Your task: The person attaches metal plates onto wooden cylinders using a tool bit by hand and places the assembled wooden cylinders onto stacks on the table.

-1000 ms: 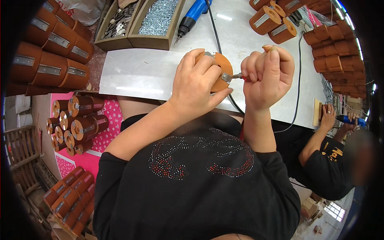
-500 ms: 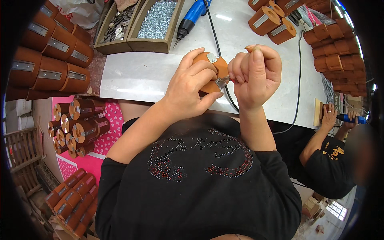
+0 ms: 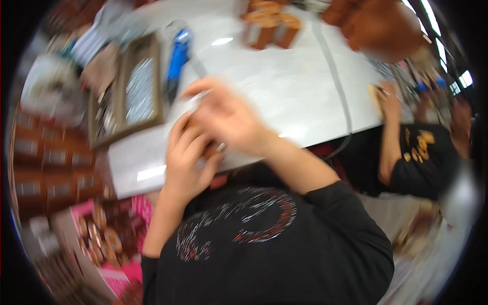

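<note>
Near the front edge of the white table, my left hand (image 3: pixel 184 158) is closed round an orange-brown round wooden piece (image 3: pixel 210 150). Most of that piece is hidden behind my fingers, with a small bit of metal showing at its near side. My right hand (image 3: pixel 229 121) lies over its upper part, smeared by motion, so its grip does not show. Just beyond my hands, a blue electric screwdriver (image 3: pixel 178 57) rests on the table.
A wooden box (image 3: pixel 157 76) of silvery screws and another compartment of flat metal pieces (image 3: pixel 105 109) stand at the left. Brown wooden cylinders (image 3: pixel 260 34) sit at the back, others (image 3: pixel 109 236) lower left. A co-worker's hand (image 3: pixel 390 104) is at the right.
The view has swung, shifting the whole scene. My right hand has come from beside the wooden piece to over it, and the piece is now mostly covered.
</note>
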A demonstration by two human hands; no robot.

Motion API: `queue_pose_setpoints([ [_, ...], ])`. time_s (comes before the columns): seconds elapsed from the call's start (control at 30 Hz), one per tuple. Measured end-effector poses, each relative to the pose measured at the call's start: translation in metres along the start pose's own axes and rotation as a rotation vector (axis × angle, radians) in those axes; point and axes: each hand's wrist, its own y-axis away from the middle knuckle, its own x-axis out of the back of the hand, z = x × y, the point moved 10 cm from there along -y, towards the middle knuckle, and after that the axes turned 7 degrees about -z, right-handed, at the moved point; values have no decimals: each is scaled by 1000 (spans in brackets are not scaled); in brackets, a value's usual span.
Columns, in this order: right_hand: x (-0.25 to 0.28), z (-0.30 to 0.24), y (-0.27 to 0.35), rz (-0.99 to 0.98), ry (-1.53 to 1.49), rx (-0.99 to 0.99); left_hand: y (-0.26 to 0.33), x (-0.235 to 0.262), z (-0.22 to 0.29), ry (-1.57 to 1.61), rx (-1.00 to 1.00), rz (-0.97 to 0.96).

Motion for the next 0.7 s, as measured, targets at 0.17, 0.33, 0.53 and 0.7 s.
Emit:
queue_pose_setpoints([
  [0.17, -13, -8, -4, 90, 195, 99, 23, -9, -20, 153, 120, 209],
  [0.33, -8, -21, 2, 118, 198, 186, 15, -3, -1, 112, 95, 175],
  [0.53, -6, -27, 6, 21, 616, -71, 9, -1, 12, 8, 11, 178],
  [0.7, -11, -22, -2, 103, 597, 7, 16, -3, -13, 88, 70, 177],
])
